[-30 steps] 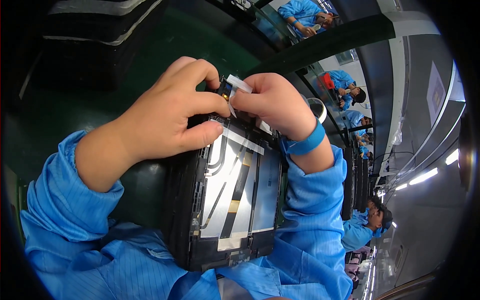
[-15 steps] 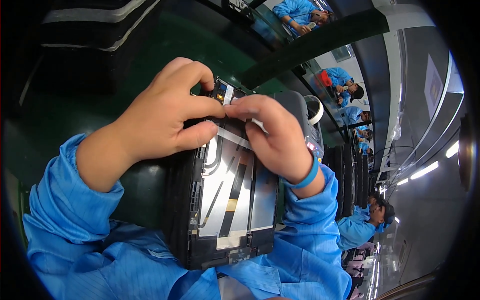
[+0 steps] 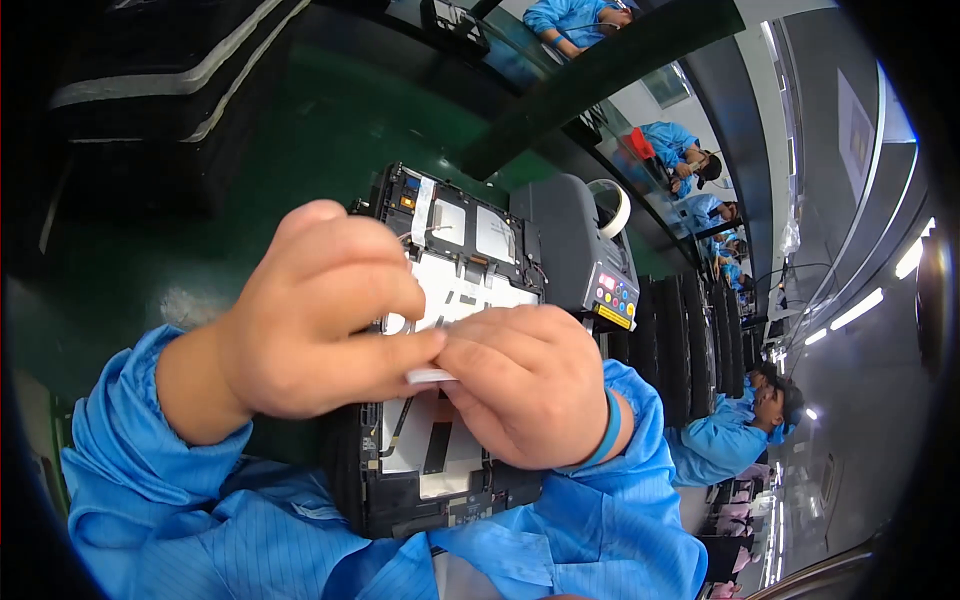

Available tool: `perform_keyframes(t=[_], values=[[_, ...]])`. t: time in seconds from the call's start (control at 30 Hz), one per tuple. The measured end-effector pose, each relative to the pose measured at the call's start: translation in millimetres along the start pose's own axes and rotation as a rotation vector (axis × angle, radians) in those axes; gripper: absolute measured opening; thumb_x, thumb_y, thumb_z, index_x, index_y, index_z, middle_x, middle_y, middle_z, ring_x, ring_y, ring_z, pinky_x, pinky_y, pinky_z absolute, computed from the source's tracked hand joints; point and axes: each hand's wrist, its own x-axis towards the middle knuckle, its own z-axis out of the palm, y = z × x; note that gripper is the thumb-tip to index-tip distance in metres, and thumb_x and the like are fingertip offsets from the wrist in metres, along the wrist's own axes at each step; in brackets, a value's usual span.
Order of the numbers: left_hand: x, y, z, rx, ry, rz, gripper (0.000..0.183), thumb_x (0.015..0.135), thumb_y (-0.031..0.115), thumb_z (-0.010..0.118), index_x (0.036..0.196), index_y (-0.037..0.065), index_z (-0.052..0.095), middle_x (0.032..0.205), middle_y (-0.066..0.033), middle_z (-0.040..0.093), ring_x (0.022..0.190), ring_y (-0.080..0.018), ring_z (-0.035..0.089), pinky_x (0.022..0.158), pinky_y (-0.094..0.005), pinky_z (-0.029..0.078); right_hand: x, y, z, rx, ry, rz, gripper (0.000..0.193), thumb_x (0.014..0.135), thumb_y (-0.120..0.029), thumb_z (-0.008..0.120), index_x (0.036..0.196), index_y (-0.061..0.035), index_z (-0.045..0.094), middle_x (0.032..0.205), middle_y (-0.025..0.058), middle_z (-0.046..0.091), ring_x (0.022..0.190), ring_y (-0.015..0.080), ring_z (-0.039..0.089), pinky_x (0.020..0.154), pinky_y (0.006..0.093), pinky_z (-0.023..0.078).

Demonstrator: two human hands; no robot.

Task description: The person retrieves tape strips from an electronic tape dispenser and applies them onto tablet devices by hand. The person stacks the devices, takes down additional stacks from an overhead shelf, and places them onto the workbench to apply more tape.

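Observation:
My left hand (image 3: 320, 330) and my right hand (image 3: 530, 385) meet above the middle of an opened tablet-like device (image 3: 470, 508). Its frame is black, with silver plates inside. Between my fingertips is a short white strip of tape (image 3: 430, 376); both hands are closed on it, though my fingers hide most of the strip. Another whitish tape strip (image 3: 423, 208) lies along the upper left of the device, by small connectors. Two pale rectangular panels show beside that strip, and my hands cover the device's centre.
Just right of the device's far end stands a grey tape dispenser (image 3: 560, 240) with coloured buttons and a white tape roll (image 3: 612, 208). Stacked black trays (image 3: 670, 345) stand farther right, more black trays (image 3: 150, 100) at the far left. Co-workers in blue sit along the line beyond the green work surface (image 3: 330, 130).
Both hands have moved from the device's far end toward me, uncovering its panels and connectors. A white strip now shows at my fingertips. The view has shifted, bringing the dispenser more into sight.

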Motion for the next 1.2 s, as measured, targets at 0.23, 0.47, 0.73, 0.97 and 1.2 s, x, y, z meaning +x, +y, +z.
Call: perform_keyframes(t=[0.23, 0.47, 0.73, 0.97, 1.2], values=[[6, 7, -6, -0.024, -0.008, -0.063, 0.028, 0.060, 0.032, 0.077, 0.079, 0.012, 0.067, 0.088, -0.0042, 0.055, 0.079, -0.0235, 0.049, 0.062, -0.0379, 0.033, -6, -7, -8, -0.080, 0.064, 0.098, 0.042, 0.065, -0.008, 0.069, 0.105, 0.0005, 0.061, 0.065, 0.0056, 0.058, 0.056, 0.0209, 0.058, 0.051, 0.0309, 0.044], [4, 15, -2, 0.003, -0.001, -0.097, 0.039, 0.057, 0.033, 0.078, 0.086, 0.011, 0.066, 0.089, -0.0044, 0.054, 0.079, -0.0250, 0.049, 0.064, -0.0382, 0.034, -9, -8, 0, -0.025, -0.035, 0.071, 0.035, 0.066, -0.012, 0.067, 0.099, -0.0029, 0.060, 0.072, 0.0034, 0.057, 0.061, 0.0198, 0.056, 0.053, 0.0313, 0.042], [4, 13, -7, -0.064, -0.042, -0.072, 0.025, 0.055, 0.027, 0.079, 0.074, 0.016, 0.068, 0.088, -0.0028, 0.052, 0.084, -0.0243, 0.048, 0.064, -0.0372, 0.033, -20, -21, -3, 0.149, 0.243, 0.414, 0.036, 0.070, -0.014, 0.073, 0.103, -0.0023, 0.061, 0.095, 0.0114, 0.066, 0.060, 0.0228, 0.061, 0.051, 0.0303, 0.047], [5, 16, -2, -0.197, -0.025, -0.105, 0.022, 0.058, 0.022, 0.075, 0.076, 0.012, 0.067, 0.089, -0.0036, 0.057, 0.083, -0.0245, 0.051, 0.068, -0.0378, 0.037, -32, -16, -18, 0.007, 0.096, 0.068, 0.025, 0.062, -0.005, 0.072, 0.086, -0.0031, 0.063, 0.107, 0.0194, 0.063, 0.085, 0.0265, 0.066, 0.061, 0.0297, 0.049], [5, 8, -2, -0.240, -0.057, -0.163, 0.026, 0.066, 0.031, 0.073, 0.084, 0.011, 0.071, 0.090, -0.0083, 0.052, 0.081, -0.0267, 0.048, 0.072, -0.0383, 0.038, -84, -15, 8, 0.517, 0.522, 0.452, 0.025, 0.082, -0.009, 0.065, 0.102, 0.0010, 0.054, 0.114, 0.0221, 0.057, 0.107, 0.0342, 0.057, 0.089, 0.0407, 0.046]])
